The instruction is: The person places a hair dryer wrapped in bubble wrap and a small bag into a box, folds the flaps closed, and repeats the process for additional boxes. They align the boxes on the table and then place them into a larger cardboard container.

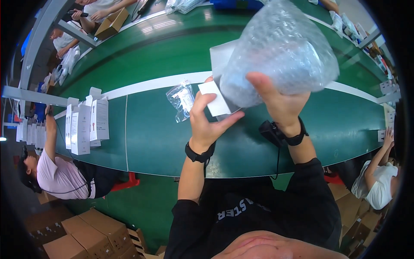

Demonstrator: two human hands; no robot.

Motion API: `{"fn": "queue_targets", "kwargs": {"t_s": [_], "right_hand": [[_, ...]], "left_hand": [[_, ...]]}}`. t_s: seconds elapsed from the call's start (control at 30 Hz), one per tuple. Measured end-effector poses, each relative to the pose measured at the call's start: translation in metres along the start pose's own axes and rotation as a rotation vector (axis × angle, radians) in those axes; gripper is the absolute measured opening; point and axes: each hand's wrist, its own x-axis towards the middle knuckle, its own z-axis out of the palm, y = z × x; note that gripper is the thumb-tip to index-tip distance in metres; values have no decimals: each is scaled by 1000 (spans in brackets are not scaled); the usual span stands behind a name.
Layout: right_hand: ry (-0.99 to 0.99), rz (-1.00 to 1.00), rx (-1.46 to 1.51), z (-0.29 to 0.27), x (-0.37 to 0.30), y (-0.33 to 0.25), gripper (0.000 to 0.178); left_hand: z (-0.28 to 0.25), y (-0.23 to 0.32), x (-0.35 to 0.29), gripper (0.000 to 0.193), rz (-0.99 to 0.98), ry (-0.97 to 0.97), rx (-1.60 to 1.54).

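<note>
While the white cartons (80, 129) standing well left of your left hand (205, 118) look safe enough, I'd keep an eye on the small clear bag (182, 101) lying on the desk (159, 146) just left of that hand, because a stray knuckle could shove it along. Bigger worry, imo: the bubble-wrapped bundle (280, 56) just ahead of your right hand (282, 101) looks bulky next to the white box (219, 58) in your left, so if it gets pushed at an angle, the loose plastic could catch on a flap (213, 98) and crease it. And right by your right wrist there's a black gadget (270, 133) with a cord (278, 159) hanging down; drop that arm and you might snag it.

As for the hands, your left one is half curled, thumb and fingers pinching the box around that flap. Your right is stretched wide around the bundle, thumb on the near side; the other fingers are mostly hidden, so I can't tell how firm the grip is. The bundle's lower left end sits at the box, between your hands, but how far in it goes I can't make out.
</note>
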Motion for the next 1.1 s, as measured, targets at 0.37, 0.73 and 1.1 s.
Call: {"fn": "queue_targets", "kwargs": {"t_s": [0.37,0.73,1.1], "right_hand": [[265,14,-55,20,15,-13,86],[-65,-334,-444,12,19,-5,79],[-663,-295,-812,-14,16,-26,28]], "left_hand": [[14,4,-2,83,41,69,139],[13,11,-5,85,52,94,144],[-1,5,-6,85,0,30,-15]]}}
